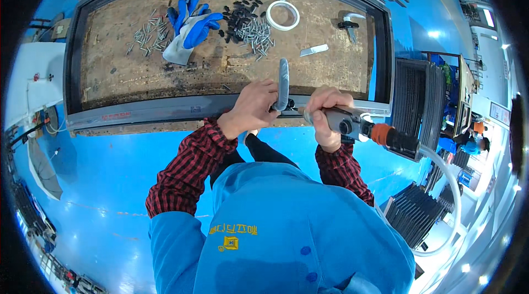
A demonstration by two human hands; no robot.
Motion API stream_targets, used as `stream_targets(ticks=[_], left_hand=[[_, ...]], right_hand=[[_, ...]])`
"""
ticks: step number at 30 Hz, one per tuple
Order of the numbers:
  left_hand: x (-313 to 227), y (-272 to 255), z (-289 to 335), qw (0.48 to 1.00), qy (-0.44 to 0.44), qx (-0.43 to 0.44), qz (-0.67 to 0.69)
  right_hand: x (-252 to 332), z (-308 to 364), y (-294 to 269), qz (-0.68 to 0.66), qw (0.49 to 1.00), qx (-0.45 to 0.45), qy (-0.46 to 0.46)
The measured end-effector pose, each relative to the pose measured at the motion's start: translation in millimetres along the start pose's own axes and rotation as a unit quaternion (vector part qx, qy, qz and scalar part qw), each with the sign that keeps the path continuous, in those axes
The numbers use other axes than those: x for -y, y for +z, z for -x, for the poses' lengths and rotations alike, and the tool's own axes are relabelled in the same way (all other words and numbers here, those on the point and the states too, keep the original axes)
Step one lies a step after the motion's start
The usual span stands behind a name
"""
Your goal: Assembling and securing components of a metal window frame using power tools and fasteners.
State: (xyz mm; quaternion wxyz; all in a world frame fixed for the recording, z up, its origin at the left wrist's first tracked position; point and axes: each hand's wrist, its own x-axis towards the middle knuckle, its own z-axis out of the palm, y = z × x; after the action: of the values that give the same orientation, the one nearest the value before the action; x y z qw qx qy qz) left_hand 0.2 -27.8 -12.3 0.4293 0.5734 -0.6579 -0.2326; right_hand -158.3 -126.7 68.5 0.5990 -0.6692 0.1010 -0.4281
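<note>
"Where was the handle (283, 82)?"
"Two o'clock from the nearer left fingers (269, 95), which apparently pinched its half-hidden base; long axis toward twelve."
"The right fingers (330, 99)?"
"Wrapped around a driver (344, 122), handle's four o'clock."

We cannot make out whether the drill's (354, 123) tip touches the small black part (291, 105) by the handle (284, 82). The right hand (326, 100) covers some of the drill's grip, and we cannot see all the left hand's (254, 104) fingertips. The jacket (259, 197) hides part of the legs (270, 150); the lower edge cuts it off. We find the distant person (475, 146) too small and blurred.
</note>
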Motion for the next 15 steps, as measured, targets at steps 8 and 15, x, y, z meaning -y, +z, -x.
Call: stream_targets(ticks=[8,15], left_hand=[[0.7,2.2,-1.1,1.000,-0.005,0.003,-0.007],[-1.0,0.0,-1.5,1.000,-0.005,0.013,0.002]], right_hand=[[-1.2,-0.6,2.8,-0.017,0.999,-0.031,0.014],[-4.9,0.6,-0.7,-0.034,0.999,-0.021,0.006]])
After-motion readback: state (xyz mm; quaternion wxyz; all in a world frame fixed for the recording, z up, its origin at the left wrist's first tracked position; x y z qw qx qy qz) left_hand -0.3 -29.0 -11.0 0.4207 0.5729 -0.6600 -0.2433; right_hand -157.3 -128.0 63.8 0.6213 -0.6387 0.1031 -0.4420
